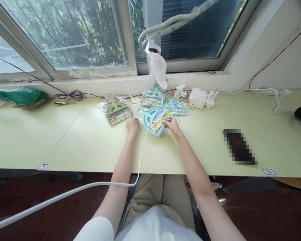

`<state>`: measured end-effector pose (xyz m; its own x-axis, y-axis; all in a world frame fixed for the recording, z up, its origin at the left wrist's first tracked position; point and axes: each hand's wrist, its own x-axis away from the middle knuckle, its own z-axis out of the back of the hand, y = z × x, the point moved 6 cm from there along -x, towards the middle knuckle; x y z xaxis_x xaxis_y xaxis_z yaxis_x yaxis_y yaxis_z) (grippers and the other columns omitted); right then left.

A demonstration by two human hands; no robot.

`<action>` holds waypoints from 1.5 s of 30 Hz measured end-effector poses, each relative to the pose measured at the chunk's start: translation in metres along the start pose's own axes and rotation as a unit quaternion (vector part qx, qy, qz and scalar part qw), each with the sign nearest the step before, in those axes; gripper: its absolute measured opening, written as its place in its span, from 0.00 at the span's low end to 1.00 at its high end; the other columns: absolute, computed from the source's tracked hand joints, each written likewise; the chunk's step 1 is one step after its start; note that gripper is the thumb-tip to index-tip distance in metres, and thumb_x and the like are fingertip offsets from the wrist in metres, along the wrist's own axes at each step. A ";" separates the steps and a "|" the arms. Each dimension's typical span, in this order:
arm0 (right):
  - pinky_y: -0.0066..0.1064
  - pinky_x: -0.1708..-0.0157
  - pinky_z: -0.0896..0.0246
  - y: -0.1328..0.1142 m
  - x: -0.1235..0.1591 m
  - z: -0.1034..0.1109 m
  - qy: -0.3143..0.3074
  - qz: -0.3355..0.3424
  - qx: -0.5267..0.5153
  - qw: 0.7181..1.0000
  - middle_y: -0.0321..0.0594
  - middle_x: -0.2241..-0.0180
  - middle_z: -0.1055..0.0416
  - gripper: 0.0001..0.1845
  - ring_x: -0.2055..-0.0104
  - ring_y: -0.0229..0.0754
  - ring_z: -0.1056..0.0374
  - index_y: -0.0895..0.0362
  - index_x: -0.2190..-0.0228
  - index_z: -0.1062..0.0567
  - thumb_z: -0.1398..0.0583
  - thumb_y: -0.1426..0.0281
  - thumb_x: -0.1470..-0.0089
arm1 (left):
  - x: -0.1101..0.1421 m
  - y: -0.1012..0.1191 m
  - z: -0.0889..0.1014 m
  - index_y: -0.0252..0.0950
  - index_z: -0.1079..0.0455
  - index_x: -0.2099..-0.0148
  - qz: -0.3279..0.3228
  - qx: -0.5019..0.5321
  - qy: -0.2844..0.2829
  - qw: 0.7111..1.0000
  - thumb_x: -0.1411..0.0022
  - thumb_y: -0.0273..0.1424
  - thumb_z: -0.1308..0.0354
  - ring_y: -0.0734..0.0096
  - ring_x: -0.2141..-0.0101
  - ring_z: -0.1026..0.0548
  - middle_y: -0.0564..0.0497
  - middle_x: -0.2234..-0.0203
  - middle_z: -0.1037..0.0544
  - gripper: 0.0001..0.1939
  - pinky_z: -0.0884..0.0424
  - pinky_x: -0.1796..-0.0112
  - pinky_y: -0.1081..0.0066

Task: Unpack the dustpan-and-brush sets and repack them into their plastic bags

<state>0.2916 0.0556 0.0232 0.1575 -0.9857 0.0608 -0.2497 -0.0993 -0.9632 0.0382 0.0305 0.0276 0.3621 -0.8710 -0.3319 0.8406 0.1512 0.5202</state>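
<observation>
A teal mini dustpan-and-brush set (154, 117) in clear wrap lies on the pale yellow table (90, 140) in front of me. My right hand (172, 126) grips its near right edge, fingers closed on the packaging. My left hand (132, 126) rests on the table to its left, fingers curled, close to a white cable (140, 157) and just below a green dustpan set (117, 111); what it pinches, if anything, is too small to see. Two more teal sets lie behind, one (152, 97) at the back and one (176, 107) to the right.
White chargers and plugs (199, 97) with cords sit near the wall. A blurred dark object (239, 147) lies right of my arm. A green bag (17, 95), a yellow-handled tool (61, 103) and coiled purple wire (70, 95) lie far left. A white bag (157, 67) hangs from the window.
</observation>
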 end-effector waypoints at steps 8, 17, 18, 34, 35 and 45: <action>0.25 0.77 0.28 0.005 0.001 -0.005 -0.051 -0.033 0.021 0.998 0.34 0.74 0.23 0.15 0.74 0.37 0.26 0.58 0.64 0.28 0.35 0.76 0.56 | -0.007 -0.021 0.016 0.40 0.24 0.61 0.086 0.075 0.110 0.987 0.40 0.31 0.46 0.62 0.65 0.25 0.48 0.64 0.20 0.09 0.33 0.58 0.65; 0.30 0.73 0.26 -0.003 -0.004 0.002 -0.027 0.016 0.022 0.999 0.36 0.70 0.22 0.17 0.70 0.39 0.25 0.57 0.65 0.29 0.32 0.73 0.58 | -0.004 -0.019 0.032 0.39 0.27 0.60 0.095 0.110 0.203 0.968 0.37 0.33 0.49 0.64 0.65 0.27 0.48 0.63 0.22 0.09 0.34 0.57 0.66; 0.30 0.73 0.26 -0.001 -0.003 0.000 -0.043 0.011 0.028 0.999 0.36 0.70 0.22 0.18 0.69 0.39 0.25 0.57 0.64 0.29 0.32 0.72 0.58 | -0.004 -0.015 0.033 0.39 0.28 0.60 0.075 0.111 0.205 0.970 0.36 0.33 0.48 0.64 0.64 0.27 0.48 0.63 0.22 0.09 0.34 0.56 0.66; 0.28 0.71 0.28 0.017 -0.009 -0.002 0.032 0.019 0.023 0.999 0.35 0.71 0.24 0.20 0.70 0.38 0.27 0.56 0.62 0.29 0.32 0.68 0.58 | 0.005 0.028 0.025 0.41 0.25 0.60 -0.054 0.056 0.163 0.984 0.35 0.34 0.48 0.57 0.53 0.31 0.48 0.58 0.23 0.10 0.40 0.50 0.60; 0.29 0.70 0.28 0.018 -0.009 0.000 0.048 0.020 0.016 0.999 0.36 0.70 0.23 0.20 0.69 0.38 0.26 0.56 0.62 0.30 0.33 0.67 0.58 | 0.005 0.029 0.025 0.42 0.25 0.60 -0.055 0.055 0.160 0.984 0.35 0.34 0.48 0.57 0.53 0.31 0.48 0.58 0.23 0.09 0.41 0.50 0.60; 0.34 0.66 0.27 0.019 -0.003 -0.016 -0.040 -0.008 -0.023 0.999 0.36 0.70 0.23 0.23 0.67 0.41 0.25 0.55 0.62 0.29 0.30 0.66 0.61 | 0.006 0.042 0.021 0.41 0.27 0.57 -0.102 0.088 0.128 0.983 0.35 0.30 0.50 0.61 0.49 0.31 0.49 0.54 0.24 0.10 0.42 0.44 0.60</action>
<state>0.2708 0.0544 0.0092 0.2363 -0.9703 0.0525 -0.2893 -0.1218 -0.9495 0.0673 0.0214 0.0641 0.3026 -0.7249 -0.6189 0.8313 -0.1168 0.5434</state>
